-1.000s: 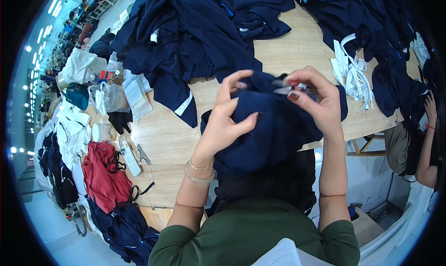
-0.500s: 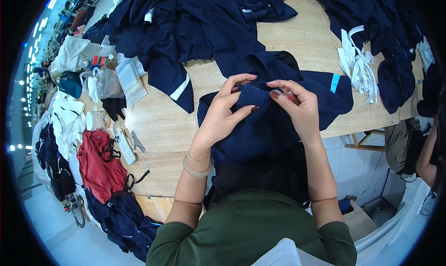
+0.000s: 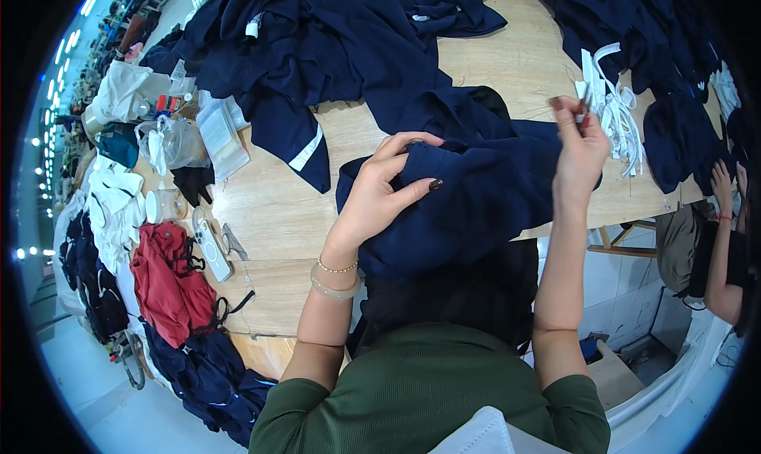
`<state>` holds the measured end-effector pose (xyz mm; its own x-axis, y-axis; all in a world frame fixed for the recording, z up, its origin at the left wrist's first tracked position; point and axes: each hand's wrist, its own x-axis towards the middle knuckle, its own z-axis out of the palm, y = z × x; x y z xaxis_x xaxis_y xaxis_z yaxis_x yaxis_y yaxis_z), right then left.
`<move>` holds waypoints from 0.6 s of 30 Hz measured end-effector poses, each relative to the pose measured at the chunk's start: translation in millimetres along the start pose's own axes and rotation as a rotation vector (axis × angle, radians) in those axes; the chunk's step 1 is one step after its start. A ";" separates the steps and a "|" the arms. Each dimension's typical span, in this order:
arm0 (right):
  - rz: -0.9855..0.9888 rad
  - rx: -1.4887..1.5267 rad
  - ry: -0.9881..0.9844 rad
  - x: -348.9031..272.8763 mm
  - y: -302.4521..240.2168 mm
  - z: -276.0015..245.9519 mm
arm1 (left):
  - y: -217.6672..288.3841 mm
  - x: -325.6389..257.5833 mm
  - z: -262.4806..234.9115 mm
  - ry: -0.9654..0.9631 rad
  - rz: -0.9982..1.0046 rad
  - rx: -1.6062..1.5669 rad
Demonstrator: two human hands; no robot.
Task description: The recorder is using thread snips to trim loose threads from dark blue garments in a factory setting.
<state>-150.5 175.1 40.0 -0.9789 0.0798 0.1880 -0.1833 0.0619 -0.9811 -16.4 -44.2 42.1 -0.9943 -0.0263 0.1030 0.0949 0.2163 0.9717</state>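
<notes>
A dark navy garment (image 3: 483, 188) lies bunched at the table's near edge and hangs over toward my lap. My left hand (image 3: 388, 186) pinches a fold of it between thumb and fingers. To the right, raised above the cloth, my right hand (image 3: 581, 141) is closed on a small red tool (image 3: 581, 120), mostly hidden by the fingers, so its exact kind is unclear. A fine line like a thread runs leftward from these fingertips. Just beyond the right hand lies a bundle of white strips (image 3: 618, 121).
More navy garments (image 3: 309, 50) pile up at the far side. On the left are a phone (image 3: 211, 249), a red bag (image 3: 170, 280), a clear jar (image 3: 165, 205) and plastic bags (image 3: 174, 145). Another person's hand (image 3: 721, 188) rests near navy cloth at the far right.
My right hand has left the fold and moved right and away, toward the white strips. The left hand keeps its pinch. Another person's hands have come into view at the right.
</notes>
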 end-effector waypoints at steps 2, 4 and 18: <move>-0.048 -0.462 -0.015 14.6 0.7 -18.7 | -4.5 -0.4 -0.5 0.027 0.028 0.041; -0.045 -0.466 -0.049 7.3 -2.8 -17.8 | -5.4 -1.1 -1.1 0.056 0.051 0.083; -0.486 -0.516 -0.525 -43.9 -35.9 4.3 | -0.2 4.9 5.6 0.147 0.085 0.073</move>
<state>-101.3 165.1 66.8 -0.7416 -0.5315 0.4093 -0.6507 0.4217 -0.6315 -21.5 -38.9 41.2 -0.9647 -0.1461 0.2192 0.1692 0.2940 0.9407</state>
